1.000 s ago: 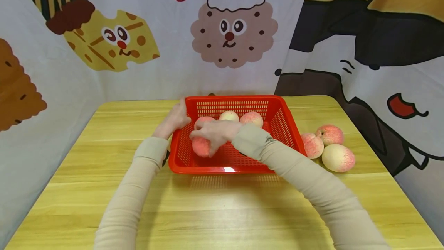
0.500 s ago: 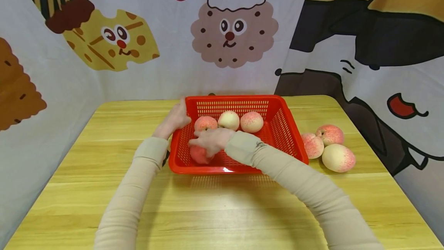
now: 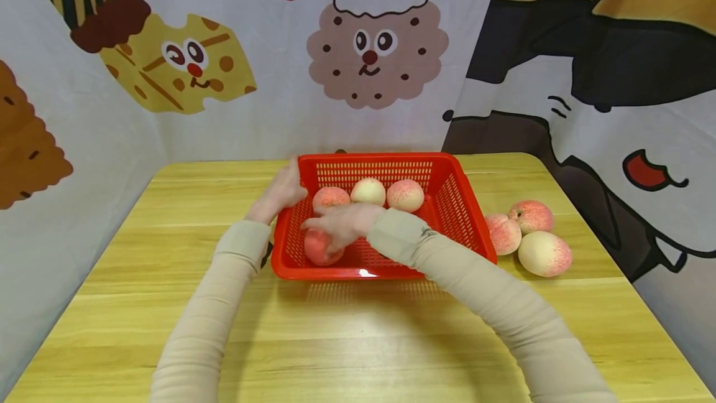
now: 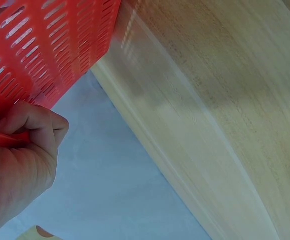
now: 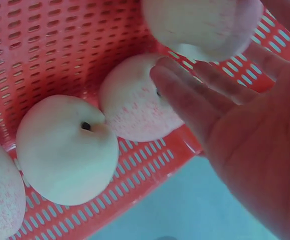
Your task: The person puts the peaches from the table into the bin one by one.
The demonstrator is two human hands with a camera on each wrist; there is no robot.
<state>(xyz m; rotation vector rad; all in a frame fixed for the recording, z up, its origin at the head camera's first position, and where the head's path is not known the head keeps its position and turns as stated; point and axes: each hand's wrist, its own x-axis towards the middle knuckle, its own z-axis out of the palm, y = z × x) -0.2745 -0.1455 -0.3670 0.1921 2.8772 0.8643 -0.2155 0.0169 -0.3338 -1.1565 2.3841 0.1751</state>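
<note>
My left hand (image 3: 281,186) grips the left rim of a red perforated plastic basket (image 3: 369,271), its fingers curled over the edge in the left wrist view. Inside the basket, my right hand (image 3: 344,224) is over a pinkish-red peach (image 3: 319,249) at the front left. In the right wrist view its fingers are extended beside that peach (image 5: 202,25), not curled round it. Behind lie a pink peach (image 3: 331,196), a pale peach (image 3: 368,192) and a pink-speckled peach (image 3: 405,196), in a row along the far side.
On the wooden table (image 3: 358,341), right of the basket, a pink peach (image 3: 503,234), a redder peach (image 3: 531,216) and a pale peach with a pink end (image 3: 545,254) sit close together. A printed cartoon cloth (image 3: 268,123) hangs behind the table.
The peach under my right hand has moved slightly toward the basket's front left. My right fingers have loosened from it. My left hand stays on the rim.
</note>
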